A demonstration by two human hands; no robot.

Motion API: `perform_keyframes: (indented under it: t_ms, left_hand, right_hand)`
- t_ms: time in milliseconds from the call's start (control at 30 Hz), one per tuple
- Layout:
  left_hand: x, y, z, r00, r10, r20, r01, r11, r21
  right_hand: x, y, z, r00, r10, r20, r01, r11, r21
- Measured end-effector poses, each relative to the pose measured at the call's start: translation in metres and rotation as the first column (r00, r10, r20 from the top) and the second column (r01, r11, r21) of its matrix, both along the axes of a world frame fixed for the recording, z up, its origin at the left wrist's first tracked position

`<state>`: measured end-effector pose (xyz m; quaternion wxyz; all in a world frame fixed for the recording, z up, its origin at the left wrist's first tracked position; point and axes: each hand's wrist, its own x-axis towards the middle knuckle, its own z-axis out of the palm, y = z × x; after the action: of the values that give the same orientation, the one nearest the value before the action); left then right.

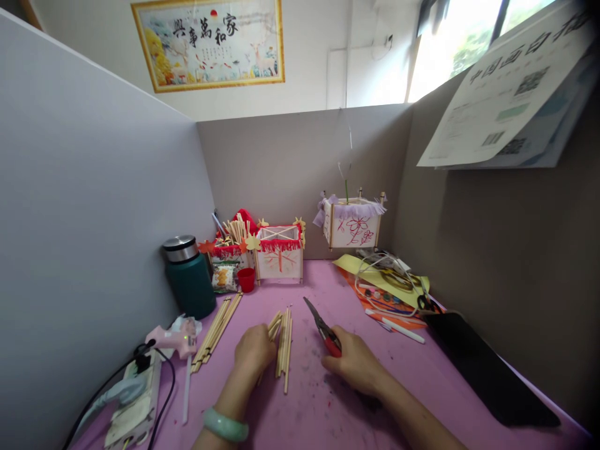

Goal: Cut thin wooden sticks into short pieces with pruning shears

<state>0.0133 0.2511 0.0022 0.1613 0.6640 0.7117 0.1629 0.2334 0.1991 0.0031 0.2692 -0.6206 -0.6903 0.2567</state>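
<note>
My left hand point(255, 350), a green bangle on its wrist, is closed round a few thin wooden sticks point(275, 320). Their far ends poke out past my fingers. Beside it, several more wooden sticks point(284, 350) lie side by side on the purple tabletop point(304, 412). My right hand point(354, 359) grips red-handled pruning shears point(323, 325), whose dark blades point away from me and to the left. The blades look closed and are apart from the sticks. Farther left lies a group of longer sticks with dark marks point(218, 331).
At left are a pink glue gun point(175, 337), a power strip point(135, 400) with cables and a green bottle point(190, 278). Decorated paper boxes point(280, 259) and a red cup point(246, 280) stand behind. Papers, wire, scissors point(429, 304) and a black pad point(487, 369) lie at right.
</note>
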Motion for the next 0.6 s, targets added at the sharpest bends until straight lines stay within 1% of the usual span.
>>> perform_keyframes:
  t_ms: [167, 200, 233, 267, 300, 367, 400, 433, 500, 600]
  left_hand:
    - [-0.008, 0.003, 0.009, 0.997, 0.027, 0.078, -0.031, 0.998, 0.051]
    - [-0.009, 0.003, 0.011, 0.993, 0.014, 0.116, -0.020, 0.998, 0.052]
    - [-0.009, 0.001, 0.014, 0.981, -0.013, 0.195, 0.004, 0.999, 0.044]
    - [-0.009, 0.000, 0.016, 0.948, -0.046, 0.314, 0.039, 0.999, 0.030]
    - [-0.008, -0.003, 0.018, 0.885, -0.077, 0.458, 0.080, 0.997, 0.014]
    - [-0.004, -0.009, 0.022, 0.686, -0.097, 0.721, 0.148, 0.989, -0.008]
    - [-0.002, -0.011, 0.024, 0.593, -0.090, 0.800, 0.170, 0.985, -0.015]
    - [0.000, -0.014, 0.026, 0.537, -0.078, 0.840, 0.181, 0.983, -0.024]
    - [0.004, -0.018, 0.029, 0.480, -0.055, 0.876, 0.198, 0.979, -0.047]
    - [0.008, -0.020, 0.031, 0.454, -0.039, 0.890, 0.226, 0.971, -0.073]
  right_hand:
    - [0.001, 0.000, 0.000, 1.000, 0.007, -0.016, -0.007, 1.000, 0.005]
    - [0.001, -0.001, 0.000, 1.000, 0.004, -0.018, -0.004, 1.000, 0.006]
    - [0.001, -0.001, 0.000, 1.000, 0.004, -0.019, -0.004, 1.000, 0.007]
    - [0.001, -0.001, 0.000, 1.000, 0.005, -0.020, -0.005, 1.000, 0.006]
    - [0.001, -0.002, 0.000, 1.000, 0.008, -0.021, -0.008, 1.000, 0.004]
    - [0.002, -0.002, 0.001, 1.000, 0.013, -0.027, -0.013, 1.000, 0.004]
    - [0.002, -0.002, 0.001, 0.999, 0.015, -0.029, -0.015, 1.000, 0.005]
    - [0.002, -0.002, 0.001, 0.999, 0.018, -0.030, -0.018, 1.000, 0.005]
    - [0.002, -0.003, 0.003, 0.999, 0.021, -0.028, -0.020, 1.000, 0.004]
    - [0.002, -0.004, 0.004, 0.999, 0.032, -0.017, -0.032, 0.999, 0.027]
